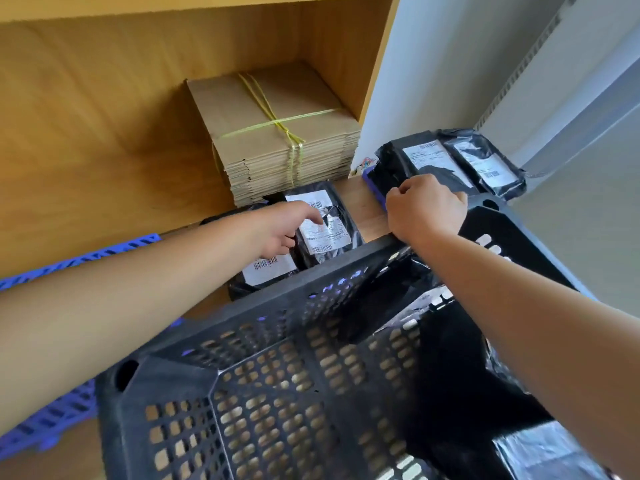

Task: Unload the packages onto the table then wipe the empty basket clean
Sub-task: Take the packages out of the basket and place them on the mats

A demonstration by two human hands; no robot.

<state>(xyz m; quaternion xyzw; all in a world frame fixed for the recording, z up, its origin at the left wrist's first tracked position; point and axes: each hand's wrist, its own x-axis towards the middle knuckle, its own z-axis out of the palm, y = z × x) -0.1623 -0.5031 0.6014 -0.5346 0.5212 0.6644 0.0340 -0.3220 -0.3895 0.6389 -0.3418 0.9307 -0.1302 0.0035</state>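
Reaching over the perforated black plastic basket [277, 375], the left hand [277, 233] rests loosely spread fingers on glossy black labelled packages [325, 226] lying on the wooden table [367, 209] before a strapped stack of flat cardboard [277, 133]. Rightward, the right hand [426, 206] pinches another crinkled black mailer [415, 161] at the table's right edge; more dark bags [450, 358] remain inside the basket.

Tied flat cardboard bundle [277, 133] in wooden shelf [104, 98]; possibly blue crates [52, 420].

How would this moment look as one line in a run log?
left hand: on labelled package | right hand: grips black package | basket: packages remain
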